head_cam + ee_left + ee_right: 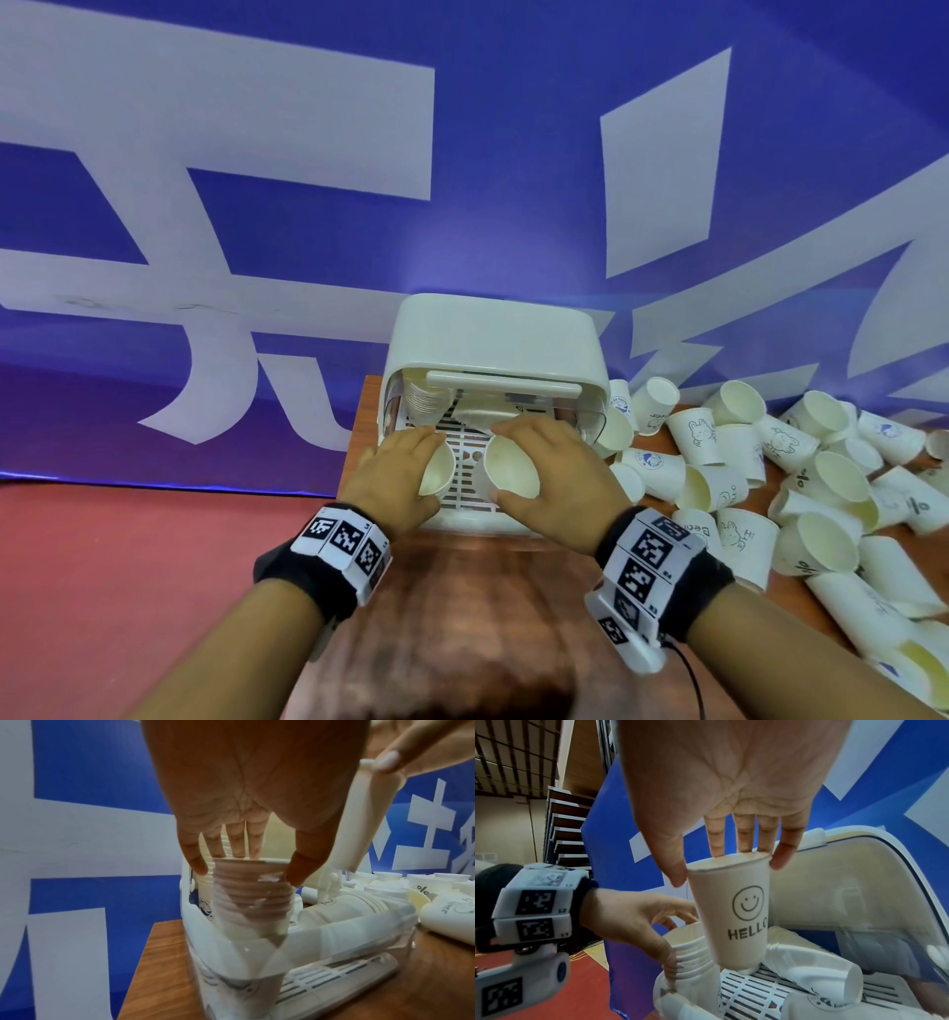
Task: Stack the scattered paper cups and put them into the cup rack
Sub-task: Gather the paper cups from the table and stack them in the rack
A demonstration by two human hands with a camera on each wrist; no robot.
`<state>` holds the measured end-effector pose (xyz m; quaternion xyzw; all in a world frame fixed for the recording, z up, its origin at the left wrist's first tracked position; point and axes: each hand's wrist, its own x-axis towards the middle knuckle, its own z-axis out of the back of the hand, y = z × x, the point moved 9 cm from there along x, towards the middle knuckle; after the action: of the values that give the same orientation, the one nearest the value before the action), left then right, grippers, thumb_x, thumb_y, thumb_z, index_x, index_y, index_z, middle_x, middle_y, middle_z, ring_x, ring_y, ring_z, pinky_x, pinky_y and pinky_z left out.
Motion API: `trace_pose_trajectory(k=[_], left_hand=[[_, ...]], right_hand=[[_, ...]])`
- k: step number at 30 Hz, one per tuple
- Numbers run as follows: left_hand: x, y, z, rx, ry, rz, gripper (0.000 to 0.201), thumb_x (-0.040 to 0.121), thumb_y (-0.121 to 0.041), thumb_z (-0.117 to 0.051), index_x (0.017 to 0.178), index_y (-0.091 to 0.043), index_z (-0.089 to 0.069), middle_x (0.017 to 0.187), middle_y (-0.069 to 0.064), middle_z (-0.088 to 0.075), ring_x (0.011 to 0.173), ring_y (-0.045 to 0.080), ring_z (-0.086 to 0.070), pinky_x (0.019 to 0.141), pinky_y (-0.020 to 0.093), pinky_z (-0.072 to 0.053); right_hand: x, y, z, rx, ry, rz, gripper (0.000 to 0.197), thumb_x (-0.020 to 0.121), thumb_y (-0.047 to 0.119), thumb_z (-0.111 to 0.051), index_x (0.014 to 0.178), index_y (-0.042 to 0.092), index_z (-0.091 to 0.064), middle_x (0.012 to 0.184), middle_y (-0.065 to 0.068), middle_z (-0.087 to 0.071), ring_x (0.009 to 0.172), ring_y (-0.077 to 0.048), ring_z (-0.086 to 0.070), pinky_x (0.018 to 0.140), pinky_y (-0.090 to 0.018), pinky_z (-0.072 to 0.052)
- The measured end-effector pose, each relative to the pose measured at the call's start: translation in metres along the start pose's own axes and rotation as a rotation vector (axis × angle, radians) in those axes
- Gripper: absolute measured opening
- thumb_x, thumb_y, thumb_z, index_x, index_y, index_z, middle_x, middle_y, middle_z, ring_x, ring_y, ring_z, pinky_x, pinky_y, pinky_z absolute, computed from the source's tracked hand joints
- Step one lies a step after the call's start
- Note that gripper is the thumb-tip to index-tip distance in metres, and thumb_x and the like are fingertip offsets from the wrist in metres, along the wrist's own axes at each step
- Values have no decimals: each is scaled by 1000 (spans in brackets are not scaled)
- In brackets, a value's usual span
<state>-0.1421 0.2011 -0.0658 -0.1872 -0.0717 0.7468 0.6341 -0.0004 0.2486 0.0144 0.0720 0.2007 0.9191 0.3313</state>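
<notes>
Over the cream plastic cup rack with its lid raised, the left hand grips a nested stack of white paper cups upright inside, while the right hand pinches a smiley-printed "HELLO" paper cup by the rim, likely to nest next.

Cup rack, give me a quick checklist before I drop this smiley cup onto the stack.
1. Cup rack lid raised: ok.
2. Left hand grips the nested stack at its rim: ok.
3. Right hand pinches the HELLO cup by its rim: ok.
4. HELLO cup lined up over the stack's mouth: not ok, it hangs beside the stack, base near the slatted tray.
5. Stack standing upright in the rack: ok.
6. Room left under the lid for a taller stack: cannot tell.
</notes>
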Motion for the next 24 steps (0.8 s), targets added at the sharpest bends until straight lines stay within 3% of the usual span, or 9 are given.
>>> trace_pose_trajectory(k=[4, 10, 16, 21, 24], left_hand=[[3, 2, 4, 0, 5, -8, 80, 73, -39, -66, 142, -26, -28, 148, -9, -29, 136, 18, -26, 112, 40, -23], [-5, 6, 7, -96, -35, 11, 84, 77, -44, -65, 146, -28, -20, 154, -7, -19, 142, 14, -16, 113, 41, -23], [-22, 19, 27, -204, -168, 7, 98, 69, -60, -64, 147, -26, -17, 153, -5, -25, 139, 15, -23, 111, 42, -29], [-40, 28, 41, -249, -265, 28, 94, 66, -66, -55, 145, -26, -23, 149, -7, -31, 136, 14, -29, 108, 41, -33], [-46, 34, 42, -293, -259, 63, 94, 68, -55, -64, 146, -25, -21, 151, -6, -28, 139, 13, -25, 110, 43, -31]], right_hand=[[2, 6, 5, 21, -40, 32, 63, 73, 47, -62, 131, 24, -49, 127, 4, -49, 118, -19, -46, 100, -31, -39], [6, 21, 11, 48, -109, 69, 64, 74, 57, -49, 130, 26, -49, 129, 5, -49, 119, -18, -46, 100, -31, -39], [18, 43, 5, 94, -112, 143, 63, 77, 48, -61, 134, 26, -45, 135, 3, -45, 125, -16, -40, 106, -29, -33], [34, 55, -19, 84, -63, 182, 64, 78, 51, -57, 135, 24, -44, 135, 0, -45, 126, -18, -40, 107, -32, -34], [41, 54, -35, 57, -16, 176, 65, 77, 48, -60, 135, 23, -44, 135, -2, -45, 124, -23, -43, 105, -38, -37]])
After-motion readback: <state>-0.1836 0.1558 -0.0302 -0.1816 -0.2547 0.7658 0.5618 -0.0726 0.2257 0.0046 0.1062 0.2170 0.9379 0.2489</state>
